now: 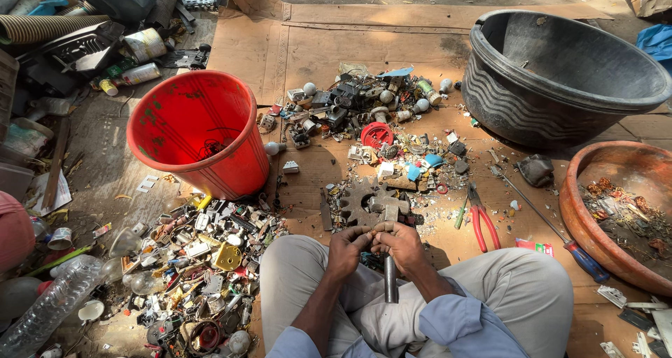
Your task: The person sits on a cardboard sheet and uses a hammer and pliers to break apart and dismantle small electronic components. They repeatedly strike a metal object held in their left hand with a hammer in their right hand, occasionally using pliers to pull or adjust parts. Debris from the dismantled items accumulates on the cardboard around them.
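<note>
A single head-worn camera looks steeply down and forward from above the seated person's lap, close to both hands, taking in the flattened brown cardboard sheet point(336, 43) up to its far edge.

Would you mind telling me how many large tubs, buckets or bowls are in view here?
3: a red bucket at left beside the scrap piles, a black tub at upper right, and a reddish-brown bowl of scrap at the right edge, partly cut off. Others may lie outside the frame.
</note>
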